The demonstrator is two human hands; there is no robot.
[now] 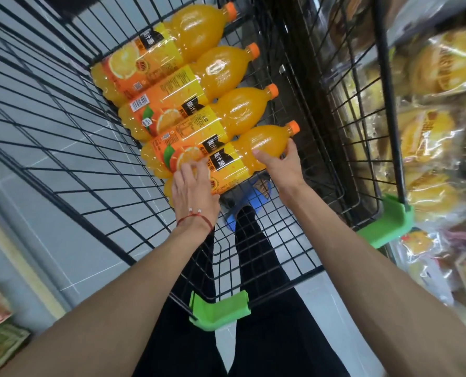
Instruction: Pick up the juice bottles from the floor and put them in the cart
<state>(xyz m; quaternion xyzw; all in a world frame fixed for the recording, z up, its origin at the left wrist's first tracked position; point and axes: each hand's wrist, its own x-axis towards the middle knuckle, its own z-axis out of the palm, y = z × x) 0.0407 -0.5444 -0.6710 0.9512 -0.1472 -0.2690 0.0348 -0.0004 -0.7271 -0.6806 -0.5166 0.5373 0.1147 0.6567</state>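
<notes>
Head view: your left hand point(192, 186) grips the label end, and your right hand point(283, 164) the shoulder, of the nearest clear plastic orange-juice bottle with orange cap point(234, 156), fingers curled round it. It sits inside the black wire cart point(386, 77), against three like bottles point(226, 69) lying side by side.

Cart point(385, 77) | four juice bottles point(172, 85) are lying side by side inside, orange caps pointing right | nearest bottle point(242, 156) | left hand point(192, 186) is gripping its label end | right hand point(281, 164) is gripping its shoulder below the cap | bagged bread point(438, 69) is sitting right of cart
</notes>
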